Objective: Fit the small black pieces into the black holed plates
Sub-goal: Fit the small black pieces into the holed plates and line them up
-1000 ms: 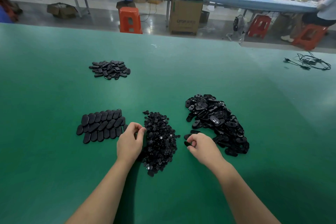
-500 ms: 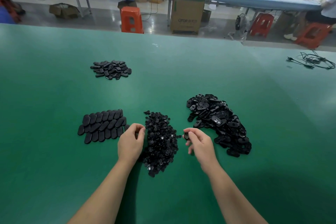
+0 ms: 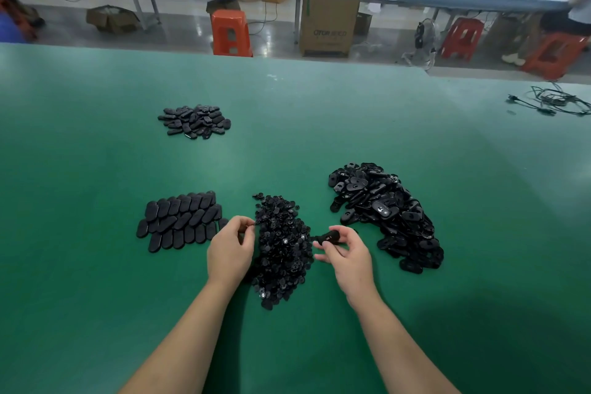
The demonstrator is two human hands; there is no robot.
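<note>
A heap of small black pieces (image 3: 283, 249) lies on the green table between my hands. To its right spreads a big pile of black holed plates (image 3: 388, 211). My right hand (image 3: 347, 257) pinches one black plate (image 3: 329, 237) just above the table, at the heap's right edge. My left hand (image 3: 230, 249) is at the heap's left edge, thumb and forefinger pinching a small black piece (image 3: 252, 224).
Oval black plates lie in neat rows (image 3: 180, 221) left of my left hand. A smaller loose pile of plates (image 3: 195, 121) sits farther back. Black cables (image 3: 556, 102) lie at the far right. Beyond the table's far edge (image 3: 287, 59) are stools and boxes.
My right hand took a plate from the pile's near edge and brought it left towards the heap. My left hand stayed by the heap, fingers closing on a small piece.
</note>
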